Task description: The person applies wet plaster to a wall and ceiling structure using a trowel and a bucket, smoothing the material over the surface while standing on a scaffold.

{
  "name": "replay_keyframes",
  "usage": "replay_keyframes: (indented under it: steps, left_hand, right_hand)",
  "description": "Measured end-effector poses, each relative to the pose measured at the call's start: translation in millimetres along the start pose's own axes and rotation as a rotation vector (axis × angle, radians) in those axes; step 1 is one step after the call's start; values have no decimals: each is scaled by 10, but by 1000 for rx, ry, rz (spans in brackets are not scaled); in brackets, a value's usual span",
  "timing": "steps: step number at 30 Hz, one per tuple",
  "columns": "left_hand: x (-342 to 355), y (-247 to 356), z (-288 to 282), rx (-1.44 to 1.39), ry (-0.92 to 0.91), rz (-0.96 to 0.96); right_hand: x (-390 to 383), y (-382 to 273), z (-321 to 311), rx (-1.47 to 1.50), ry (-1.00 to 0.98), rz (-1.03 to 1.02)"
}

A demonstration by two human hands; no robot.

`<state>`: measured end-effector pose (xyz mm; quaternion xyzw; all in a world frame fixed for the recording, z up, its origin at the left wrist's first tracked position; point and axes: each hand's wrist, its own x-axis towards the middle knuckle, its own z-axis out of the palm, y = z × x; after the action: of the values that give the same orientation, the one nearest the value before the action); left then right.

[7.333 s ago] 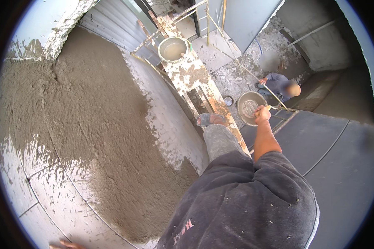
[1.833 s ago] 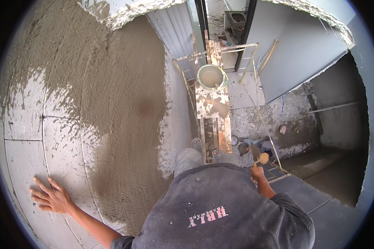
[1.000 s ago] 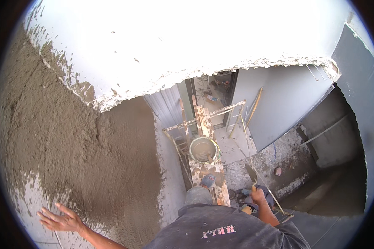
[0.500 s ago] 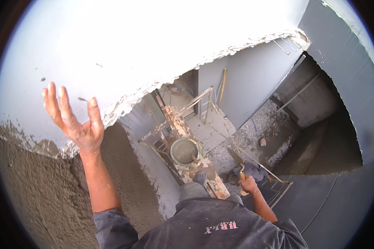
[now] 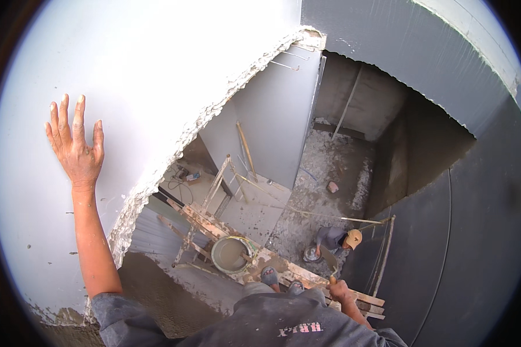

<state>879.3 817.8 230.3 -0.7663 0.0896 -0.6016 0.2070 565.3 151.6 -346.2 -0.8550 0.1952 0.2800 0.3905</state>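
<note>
My left hand (image 5: 75, 155) is raised with its fingers spread, and its palm appears to lie on the smooth white wall surface (image 5: 139, 87). It holds nothing. My right hand (image 5: 340, 291), low and right of my body, is closed around the handle of a trowel (image 5: 331, 261), its blade pointing away from me. To the left of my feet, a round bucket (image 5: 213, 254) of wet grey mix sits on the plank platform, with a handle-like piece leaning at its rim. I stand on worn planks (image 5: 304, 273) in sandals.
Below, a co-worker in a tan cap (image 5: 353, 238) reaches to a round pan (image 5: 311, 258). Scaffold rails (image 5: 385, 254) edge the platform. The white surface has a jagged broken edge (image 5: 205, 115) with bare rods (image 5: 286, 65). A dark grey wall (image 5: 474, 231) rises at right.
My view has turned, bringing the co-worker's cap and more of the planks into sight. My left hand has gone from half-curled to flatter against the white surface. The trowel stays in my right hand.
</note>
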Motion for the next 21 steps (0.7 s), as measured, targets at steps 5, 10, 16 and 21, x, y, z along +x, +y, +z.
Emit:
replay_keyframes:
  steps: [5,10,16,21]
  left_hand:
    - [26,-21,289,234,-129,30]
    - [66,-208,-127,363,-260,-28]
    - [111,73,14,278,-328,-72]
    - [46,-4,-153,379,-377,-55]
  right_hand:
    - [-193,-262,-48,350,134,406]
    - [48,-178,50,456,170,381]
    - [246,-1011,-926,393,208,220]
    - [388,-1478,-1373,354,178,73]
